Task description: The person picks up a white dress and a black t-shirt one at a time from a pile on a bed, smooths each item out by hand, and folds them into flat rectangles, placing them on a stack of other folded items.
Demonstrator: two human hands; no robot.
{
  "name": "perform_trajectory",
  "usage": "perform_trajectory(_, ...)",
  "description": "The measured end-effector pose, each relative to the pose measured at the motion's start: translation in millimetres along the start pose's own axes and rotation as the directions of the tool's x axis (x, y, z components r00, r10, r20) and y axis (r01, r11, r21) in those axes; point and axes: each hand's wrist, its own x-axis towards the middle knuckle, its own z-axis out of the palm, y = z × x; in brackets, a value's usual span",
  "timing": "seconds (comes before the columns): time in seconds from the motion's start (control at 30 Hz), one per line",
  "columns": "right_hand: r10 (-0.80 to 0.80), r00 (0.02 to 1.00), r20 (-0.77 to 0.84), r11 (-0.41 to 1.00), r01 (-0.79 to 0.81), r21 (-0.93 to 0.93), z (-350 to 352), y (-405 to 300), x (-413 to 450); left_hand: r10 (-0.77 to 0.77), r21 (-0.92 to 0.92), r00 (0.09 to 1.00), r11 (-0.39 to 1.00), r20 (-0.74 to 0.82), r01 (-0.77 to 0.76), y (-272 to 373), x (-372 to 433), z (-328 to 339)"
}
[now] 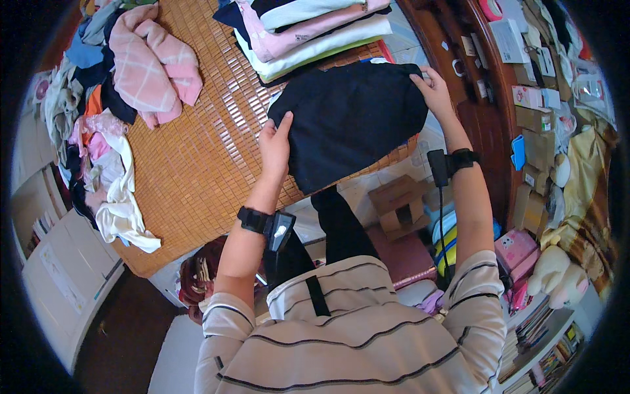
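A black cloth garment [354,123] lies spread at the near right edge of a surface covered with a bamboo mat [197,162]. My left hand [278,143] pinches its left upper edge between thumb and fingers. At its upper right corner, my right hand [430,86] grips the fabric the same way. Just beyond the garment is a stack of folded clothes [315,39] in white, pink, green and dark colours. Both wrists wear black straps with small devices, and a cable hangs from the right one.
A pink checked fleece cloth [147,64] and a heap of loose clothes [103,152] lie on the mat's left side. On the floor stands an open cardboard box [401,204] near a dark red case [403,256]. A brown wooden cabinet [485,123] and several boxes line the right.
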Motion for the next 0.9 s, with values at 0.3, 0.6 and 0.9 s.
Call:
perform_trajectory(0.3,-0.038,0.998,-0.042,0.99,0.043,0.136,-3.7,7.1,28.4,0.163,0.149,0.986,0.976,-0.027,-0.157,-9.1,34.5,-2.9)
perform_trajectory(0.6,0.012,0.999,-0.038,0.962,-0.022,-0.273,8.0,11.9,44.5,0.254,0.369,0.953,0.912,-0.163,-0.18,-18.6,67.0,-2.6)
perform_trajectory(0.9,-0.55,0.819,-0.164,0.629,0.276,-0.727,33.8,11.5,23.9,0.429,0.609,0.893,0.747,-0.135,-0.267,-37.3,69.0,-11.4)
